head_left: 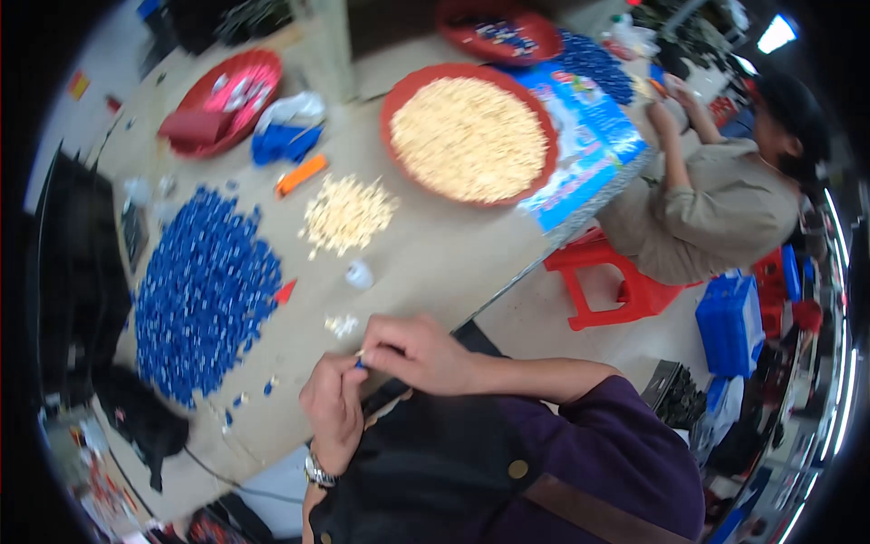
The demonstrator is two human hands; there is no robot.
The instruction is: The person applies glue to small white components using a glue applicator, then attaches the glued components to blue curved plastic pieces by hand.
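Note:
Close to my body, at the table's near edge, my two hands meet at the fingertips. My left hand [332,399] is closed in a pinch on a small blue piece [361,364]. Pressed against the same spot are the closed thumb and fingers of my right hand [419,354]. A tiny cream bit shows there too; the fingers hide most of it. To the left of my hands spreads a big pile of small blue pieces [204,290]. Beyond them lies a smaller heap of cream pieces [349,215], with a few white bits [341,325] nearer my hands.
A red tray [391,150] full of cream pieces stands farther back, beside a blue printed sheet [589,136]. An orange-handled tool [301,176], a small white container [360,275] and another red tray [195,95] are on the table. At right a co-worker [716,199] sits on a red stool [616,272].

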